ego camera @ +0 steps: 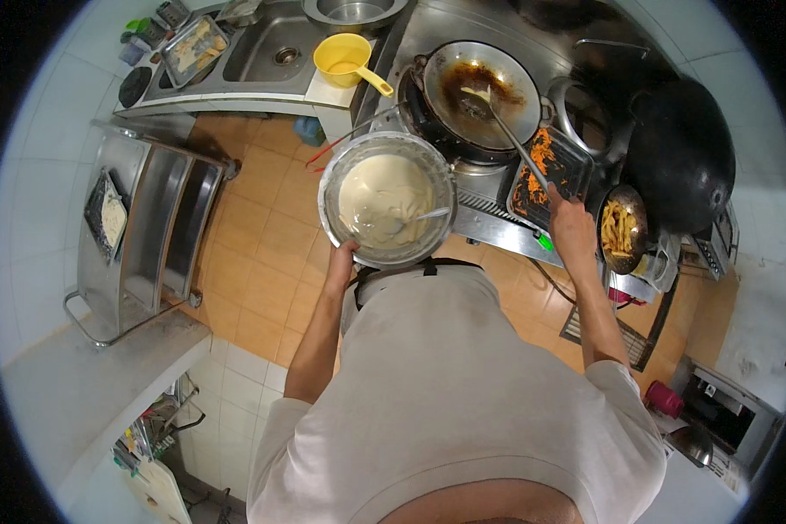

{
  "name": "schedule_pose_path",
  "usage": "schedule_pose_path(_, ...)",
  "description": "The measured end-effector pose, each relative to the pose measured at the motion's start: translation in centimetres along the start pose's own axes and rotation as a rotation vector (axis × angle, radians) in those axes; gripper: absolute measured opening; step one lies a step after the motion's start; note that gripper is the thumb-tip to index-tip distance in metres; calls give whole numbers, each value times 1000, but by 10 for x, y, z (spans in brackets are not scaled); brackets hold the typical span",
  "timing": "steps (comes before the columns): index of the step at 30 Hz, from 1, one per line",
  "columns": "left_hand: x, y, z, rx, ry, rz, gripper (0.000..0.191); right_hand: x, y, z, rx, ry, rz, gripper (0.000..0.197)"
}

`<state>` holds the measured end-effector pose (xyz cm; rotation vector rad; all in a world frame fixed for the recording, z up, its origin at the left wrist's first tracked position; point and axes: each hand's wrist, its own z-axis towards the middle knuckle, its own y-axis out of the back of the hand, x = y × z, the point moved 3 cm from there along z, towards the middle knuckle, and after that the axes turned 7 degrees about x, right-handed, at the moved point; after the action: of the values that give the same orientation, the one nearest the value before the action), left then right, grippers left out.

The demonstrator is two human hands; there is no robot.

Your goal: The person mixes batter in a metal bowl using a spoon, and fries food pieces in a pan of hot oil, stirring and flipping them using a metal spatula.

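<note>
My left hand [344, 259] grips the near rim of a round metal bowl [331, 226] held in front of my waist. Pale, creamy batter [380, 183] fills it, with pale strips and a spoon [432, 213] partly sunk in it. My right hand [570, 226] is closed around the long handle of a metal cooking utensil [516, 143]. The utensil's far end reaches into a wok [442, 85] on the stove, where a pale battered piece [477, 93] lies in or over dark oil. Whether the utensil touches that piece is hard to tell.
Beside the wok, a black tray [573, 173] carries shredded orange food. Fried strips fill a round strainer [619, 226] farther right, near a large black wok [681, 157]. A yellow dipper [342, 59] sits by the sink [242, 65]. A steel trolley [131, 229] stands left.
</note>
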<state>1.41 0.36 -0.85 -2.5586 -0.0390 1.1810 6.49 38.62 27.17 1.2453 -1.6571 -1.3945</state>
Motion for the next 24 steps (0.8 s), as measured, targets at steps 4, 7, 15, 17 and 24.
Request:
schedule_pose_path(4,-1,-3,1,7,-12,14,48,2,5,-5,-13,32,-22,36)
schedule_pose_path(7,0,0,2,10,-9,14,48,8,29,-10,21,73,-30,35)
schedule_pose_path(15,-19,-11,-10,34,35,-36,54,-7,92,-14,42,156,32,34)
schedule_pose_path(17,-21,-12,-11,37,5,-32,54,-9,93,-9,7,162,8,33)
schedule_pose_path(24,-13,-7,-7,29,61,25,53,-16,52,16,0,73,-68,37)
